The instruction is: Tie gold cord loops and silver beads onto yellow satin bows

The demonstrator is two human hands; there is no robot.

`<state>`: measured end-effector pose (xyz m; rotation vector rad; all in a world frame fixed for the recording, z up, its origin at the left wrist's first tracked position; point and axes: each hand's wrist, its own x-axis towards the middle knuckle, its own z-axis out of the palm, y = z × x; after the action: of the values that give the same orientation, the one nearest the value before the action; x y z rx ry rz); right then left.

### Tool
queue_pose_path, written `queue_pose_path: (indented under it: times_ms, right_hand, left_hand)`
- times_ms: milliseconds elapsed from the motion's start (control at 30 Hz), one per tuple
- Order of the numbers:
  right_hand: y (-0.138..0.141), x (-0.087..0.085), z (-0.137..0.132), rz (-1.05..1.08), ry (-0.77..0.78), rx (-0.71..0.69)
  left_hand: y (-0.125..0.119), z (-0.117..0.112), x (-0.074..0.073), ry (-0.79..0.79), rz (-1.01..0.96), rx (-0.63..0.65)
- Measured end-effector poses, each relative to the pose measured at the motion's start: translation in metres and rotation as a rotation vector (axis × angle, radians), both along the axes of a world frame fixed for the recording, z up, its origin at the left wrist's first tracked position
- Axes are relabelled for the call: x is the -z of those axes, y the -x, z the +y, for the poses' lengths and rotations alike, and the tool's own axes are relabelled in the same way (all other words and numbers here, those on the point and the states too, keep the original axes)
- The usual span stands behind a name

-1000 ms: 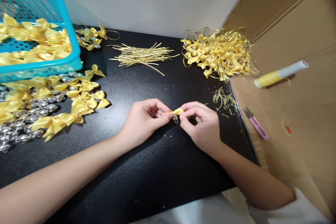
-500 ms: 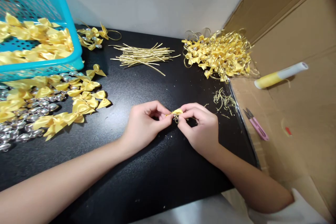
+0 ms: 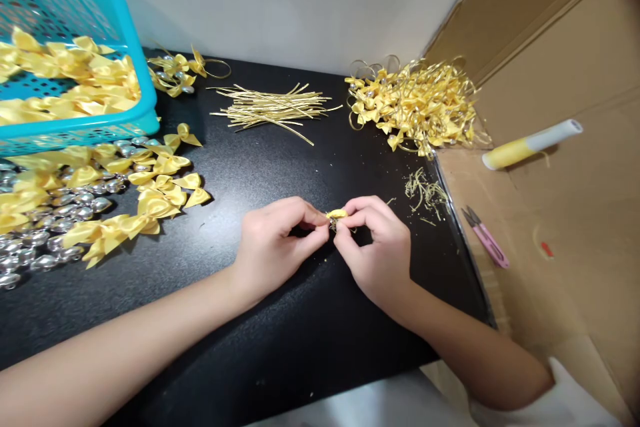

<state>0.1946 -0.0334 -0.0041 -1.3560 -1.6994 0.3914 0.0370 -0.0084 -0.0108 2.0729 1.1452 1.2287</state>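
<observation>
Over the middle of the black table, a yellow ribbon bow (image 3: pixel 337 213) is held between both hands. My left hand (image 3: pixel 280 233) pinches at its left side, thumb against fingers. From the right, my right hand (image 3: pixel 376 233) pinches the bow between thumb and forefinger. Beneath the bow a little gold cord and a silvery bit show, mostly hidden by the fingertips. A bundle of cut gold cords (image 3: pixel 275 107) lies beyond the hands. To the left are loose yellow bows (image 3: pixel 165 193) and silver beads (image 3: pixel 60 213).
At the left back stands a turquoise basket (image 3: pixel 145 73) with yellow bows. A heap of bows with gold loops (image 3: pixel 420 100) lies at the right back, and a few more bows (image 3: pixel 175 73) beside the basket. Cord scraps (image 3: pixel 425 190), pink thread snips (image 3: pixel 486 239) and a yellow-white tube (image 3: pixel 533 144) are right.
Both hands have stayed over the same spot, their fingertips shifting slightly around the bow. My right hand has edged a little to the left.
</observation>
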Motion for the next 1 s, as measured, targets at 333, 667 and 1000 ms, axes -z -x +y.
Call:
queue_pose_path:
  times_ms: [333,667,1000]
  right_hand:
    - [-0.0009,-0.0027,0.0003,-0.014,0.035,-0.012]
    - [-0.0035,-0.005,-0.0032,0.018,0.176,-0.088]
    - [-0.0041,-0.0047,-0.0041,0.028,0.196,-0.091]
  left_hand:
    - [0.0021,-0.0011,-0.0038,0.039,0.025,-0.014]
    - [0.0024,-0.0005,-0.0035,0.076,0.005,-0.019]
    - [0.0024,0.0004,-0.0033,0.064,0.011,-0.017]
